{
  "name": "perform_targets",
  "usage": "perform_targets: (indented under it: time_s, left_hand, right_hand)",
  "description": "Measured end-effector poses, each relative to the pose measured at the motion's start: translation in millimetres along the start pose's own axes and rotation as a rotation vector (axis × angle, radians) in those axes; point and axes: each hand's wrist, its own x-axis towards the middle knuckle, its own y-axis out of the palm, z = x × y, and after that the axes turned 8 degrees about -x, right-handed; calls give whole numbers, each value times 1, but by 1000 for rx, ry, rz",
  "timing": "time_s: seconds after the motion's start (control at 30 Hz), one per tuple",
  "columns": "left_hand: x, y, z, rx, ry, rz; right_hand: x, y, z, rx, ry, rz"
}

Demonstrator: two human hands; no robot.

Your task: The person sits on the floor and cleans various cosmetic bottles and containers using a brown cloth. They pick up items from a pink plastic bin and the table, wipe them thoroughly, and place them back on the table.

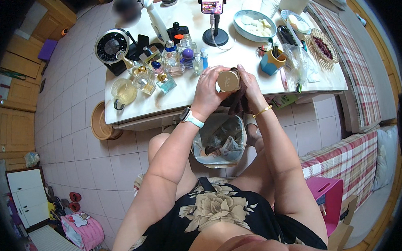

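My left hand [207, 93] grips a small container with a gold end [228, 81] that faces up and bears faint writing. Pressed to its right side is a dark brown cloth [239, 103], held in my right hand [250, 87]. Both hands are over the front edge of the white table [192, 92]. Just left of them stand several perfume bottles, among them a slim blue one [204, 58], one with a purple ball cap [187, 55] and a turquoise one [166, 84]. A glass mug [124, 92] of pale yellow liquid sits near the left corner.
Below my hands stands a lined trash bin [218, 141]. On the table are a phone [212, 2] on a stand, a bowl of pale cut pieces [255, 25], a blue-and-yellow pen holder [273, 61], a plastic bag [297, 62], a spray bottle [156, 21] and a black-fronted round device [112, 47].
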Motion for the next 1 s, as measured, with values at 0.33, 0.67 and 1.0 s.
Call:
perform_targets:
  time_s: [0.33,0.67,1.0]
  left_hand:
    - [-1,-2,0,-3,1,-3]
    - [-3,-6,-5,-11,-37,-3]
    - [-5,-11,-6,-44,-96,11]
  right_hand:
    - [1,0,-4,-45,-2,-9]
    - [-1,2,-1,-23,40,22]
    - [1,7,-4,-78,41,2]
